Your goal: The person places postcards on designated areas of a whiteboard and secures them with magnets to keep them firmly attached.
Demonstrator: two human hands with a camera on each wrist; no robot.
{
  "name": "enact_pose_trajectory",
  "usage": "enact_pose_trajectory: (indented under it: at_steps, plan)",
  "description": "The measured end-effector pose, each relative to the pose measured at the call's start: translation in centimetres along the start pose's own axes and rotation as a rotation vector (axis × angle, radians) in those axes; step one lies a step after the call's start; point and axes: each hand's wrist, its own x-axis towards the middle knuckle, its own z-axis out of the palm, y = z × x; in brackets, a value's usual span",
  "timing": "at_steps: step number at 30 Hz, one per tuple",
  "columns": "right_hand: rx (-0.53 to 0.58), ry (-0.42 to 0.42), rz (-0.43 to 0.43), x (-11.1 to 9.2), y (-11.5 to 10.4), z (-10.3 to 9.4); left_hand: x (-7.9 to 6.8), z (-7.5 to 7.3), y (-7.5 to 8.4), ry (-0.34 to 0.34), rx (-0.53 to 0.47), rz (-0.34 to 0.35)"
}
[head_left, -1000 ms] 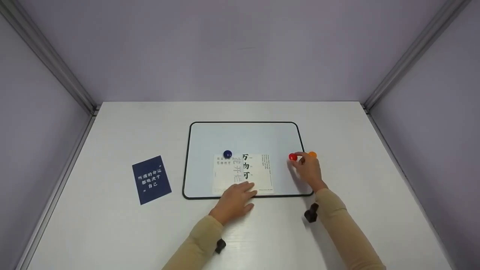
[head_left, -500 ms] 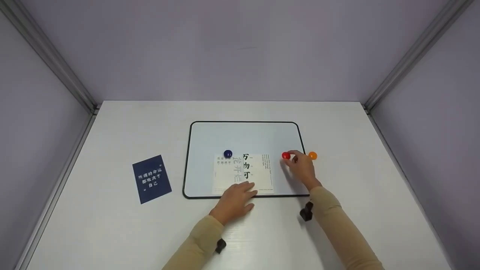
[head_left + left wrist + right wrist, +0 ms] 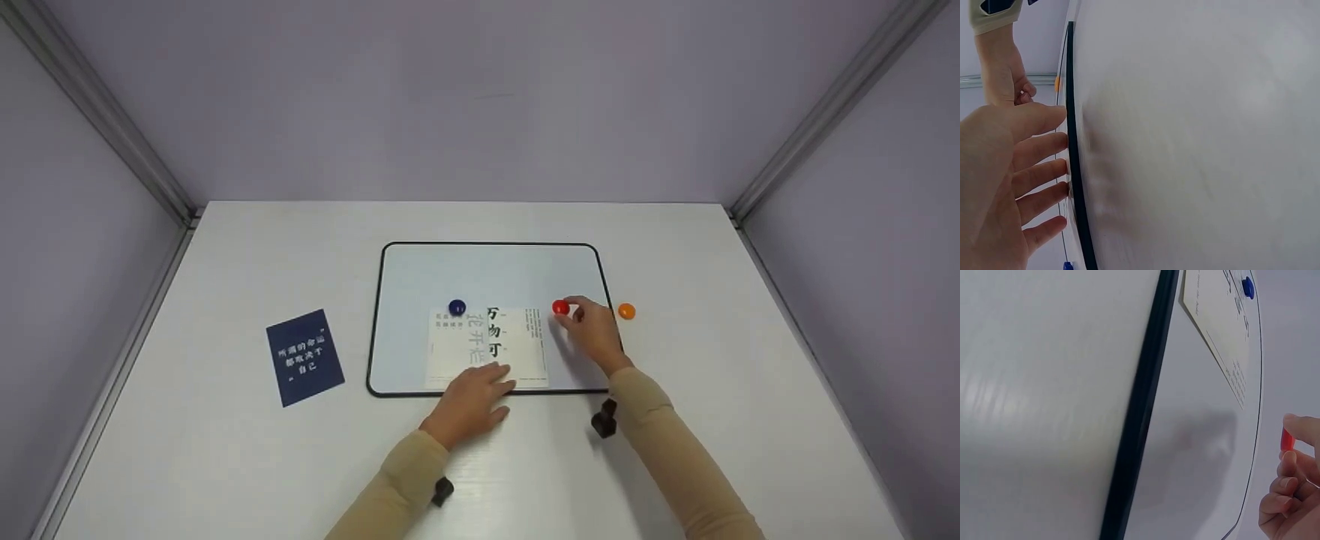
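Observation:
In the head view a whiteboard (image 3: 495, 274) with a black frame lies on the table. A cream card (image 3: 525, 356) printed with characters lies against its lower edge. My left hand (image 3: 466, 401) rests on the card's lower part, its fingers (image 3: 1041, 152) spread and straight. Between thumb and fingertips my right hand (image 3: 598, 334) pinches a round red magnet (image 3: 560, 307). The right wrist view has this red magnet (image 3: 1287, 440) held above the board, right of the card. A dark blue round magnet (image 3: 457, 307) sits at the card's upper left edge.
An orange round magnet (image 3: 627, 311) lies on the table just right of the whiteboard. To the left is a dark blue card (image 3: 305, 358) with white characters. Grey walls (image 3: 480, 97) enclose the white table (image 3: 225, 465) at the back and sides.
My right hand has moved left with the red magnet, from the board's right edge toward the cream card, uncovering the orange magnet. The left hand stays on the card.

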Motion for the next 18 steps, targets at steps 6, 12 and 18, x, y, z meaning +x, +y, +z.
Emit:
enact_pose_trajectory:
  at_steps: [6, 12, 18]
  plan:
    - [-0.024, -0.003, -0.036, 0.4, -0.5, 0.3, 0.0, -0.2, 0.1, -0.012, -0.001, -0.008]
    - [-0.042, -0.010, -0.058, 0.5, -1.2, 0.4, 0.1, -0.3, 0.2, -0.024, -0.013, -0.020]
    - [-0.059, -0.044, -0.034, 0.7, -1.8, 0.6, 0.1, -0.2, 0.1, -0.026, -0.021, -0.014]
